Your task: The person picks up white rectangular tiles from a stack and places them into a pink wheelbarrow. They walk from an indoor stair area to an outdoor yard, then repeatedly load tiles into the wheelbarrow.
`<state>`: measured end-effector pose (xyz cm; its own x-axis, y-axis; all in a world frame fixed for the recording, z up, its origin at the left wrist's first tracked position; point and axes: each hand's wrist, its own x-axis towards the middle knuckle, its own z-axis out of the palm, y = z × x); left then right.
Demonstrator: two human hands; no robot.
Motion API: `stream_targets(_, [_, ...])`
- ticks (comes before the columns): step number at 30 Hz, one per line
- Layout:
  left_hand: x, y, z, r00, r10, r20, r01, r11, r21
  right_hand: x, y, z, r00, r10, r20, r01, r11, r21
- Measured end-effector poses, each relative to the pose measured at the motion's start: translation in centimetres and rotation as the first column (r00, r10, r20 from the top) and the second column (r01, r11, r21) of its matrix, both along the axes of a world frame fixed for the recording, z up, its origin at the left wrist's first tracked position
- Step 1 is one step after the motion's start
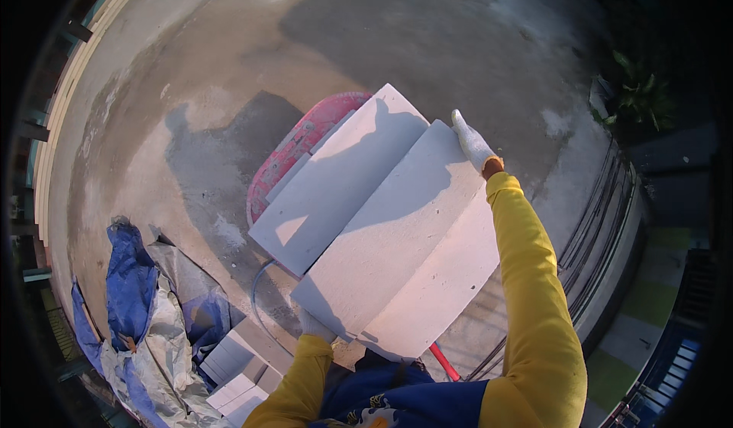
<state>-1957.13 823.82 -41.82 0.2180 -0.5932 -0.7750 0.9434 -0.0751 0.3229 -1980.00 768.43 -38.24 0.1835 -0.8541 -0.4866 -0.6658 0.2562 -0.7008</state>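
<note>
Both my hands wear whitish work gloves, at opposite ends of a long pale concrete block (389,218). My right hand (473,142) presses the far right end, its visible fingers stretched out along the block. At the near left end my left hand (314,326) grips the block, its fingers mostly hidden under and behind it. Beside the block, on the left, lies a similar pale block (336,184) with my shadow across it. Both are over a scuffed pink wheelbarrow (309,128), whose rim shows at the far left; the edges of more blocks show inside it.
Several more pale blocks (243,363) are stacked at the lower left, next to a crumpled blue and grey tarpaulin (145,298). A red wheelbarrow handle (444,361) shows near my body. Long dark rods (603,214) lie along the right, below a green plant (645,96).
</note>
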Motion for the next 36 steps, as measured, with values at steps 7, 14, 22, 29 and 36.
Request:
stream_targets(7, [-0.4,0.0,-3.3,0.99,0.121,-0.078,-0.1,0.969,0.227,-2.1,0.7,1.0,0.979,0.035,0.199,-0.057,0.993,0.105])
stream_targets(14, [0.2,0.5,-4.0,0.971,0.239,0.025,-0.239,0.97,0.035,3.9,7.6,0.8,0.975,-0.019,-0.22,-0.127,0.766,-0.631])
stream_targets(22, [5.0,14.6,-3.6,0.44,-0.673,0.594,0.345,0.737,0.581,1.3,29.9,0.0,0.964,0.133,-0.23,-0.241,0.804,-0.544])
stream_targets(29, [1.9,39.9,-6.7,0.611,-0.479,0.63,0.031,0.81,0.585,3.3,42.5,0.3,0.908,0.12,-0.4,-0.363,0.702,-0.612])
stream_targets(36, [-1.5,66.5,-6.2,0.875,-0.171,0.453,-0.372,0.361,0.855,18.4,53.9,1.3,0.87,0.367,-0.329,-0.489,0.558,-0.67])
